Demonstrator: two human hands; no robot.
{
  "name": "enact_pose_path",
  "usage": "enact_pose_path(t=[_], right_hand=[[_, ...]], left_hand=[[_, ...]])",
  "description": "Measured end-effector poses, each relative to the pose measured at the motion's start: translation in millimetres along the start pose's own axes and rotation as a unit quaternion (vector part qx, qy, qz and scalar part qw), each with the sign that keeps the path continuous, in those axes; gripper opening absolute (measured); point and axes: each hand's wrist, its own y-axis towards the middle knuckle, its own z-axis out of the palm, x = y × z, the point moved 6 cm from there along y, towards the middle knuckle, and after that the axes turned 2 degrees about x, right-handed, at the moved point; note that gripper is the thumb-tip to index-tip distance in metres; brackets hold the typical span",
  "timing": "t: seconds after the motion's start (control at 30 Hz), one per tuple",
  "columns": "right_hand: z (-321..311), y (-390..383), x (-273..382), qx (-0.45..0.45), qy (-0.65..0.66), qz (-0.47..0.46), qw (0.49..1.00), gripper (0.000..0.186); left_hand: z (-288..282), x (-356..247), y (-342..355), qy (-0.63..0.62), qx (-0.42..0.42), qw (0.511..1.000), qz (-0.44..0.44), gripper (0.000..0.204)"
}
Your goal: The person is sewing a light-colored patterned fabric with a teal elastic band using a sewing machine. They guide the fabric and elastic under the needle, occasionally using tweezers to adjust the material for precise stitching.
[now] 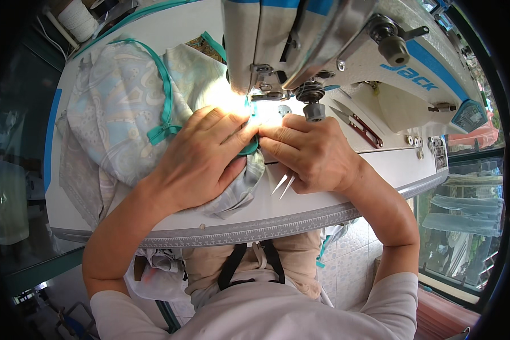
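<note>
Pale patterned fabric (116, 102) with teal binding tape (167, 96) along its edge lies under the sewing machine's needle area (266, 93). My left hand (212, 144) rests on the cloth with its fingers stretched toward the needle, pressing it to the table. Close beside it, my right hand (311, 150) has its fingertips at the taped edge. Metal tweezers (283, 184) are tucked in the right hand's curled fingers, tips pointing toward me. Strong lamp glare washes out the spot where the fingertips meet the cloth, so the needle and presser foot are hard to make out.
Thread snips (357, 124) with dark red handles lie right of the needle. Small bobbins (415, 140) sit at the table's right side. A ruler strip (255, 233) runs along the front edge. A white thread cone (78, 20) stands far left.
</note>
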Motion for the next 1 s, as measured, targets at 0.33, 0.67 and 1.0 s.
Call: enact_pose_path(t=[0.33,0.67,1.0], right_hand=[[-2,0,1,-0.024,0.000,-0.011,1.000,0.057],[-4,8,-3,0.004,-0.033,0.022,0.999,0.036],[12,-3,-17,0.067,-0.050,0.073,0.994,0.058]], left_hand=[[-2,3,-4,-0.028,-0.004,1.000,0.004,0.049],[-1,11,0,-0.028,-0.023,0.999,-0.004,0.047],[2,20,4,-0.023,-0.046,0.999,0.010,0.040]])
